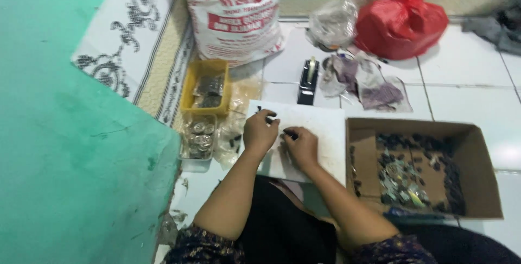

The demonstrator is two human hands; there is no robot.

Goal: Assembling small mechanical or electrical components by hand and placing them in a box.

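On the white board [320, 133] across the person's lap, a small dark part [290, 132] lay between the two hands, its long axis running roughly nine to three. The right hand [302, 147] pinched its three o'clock end, fingers curled shut. The left hand [259, 130], at nine o'clock, closed on another dark bit [269, 118]; what exactly, I could not tell. At three o'clock sat a cardboard box [477, 155] of dark parts; at ten, a yellow tray [206, 86].

Tiled floor [467, 74] with cardboard box [477, 171]
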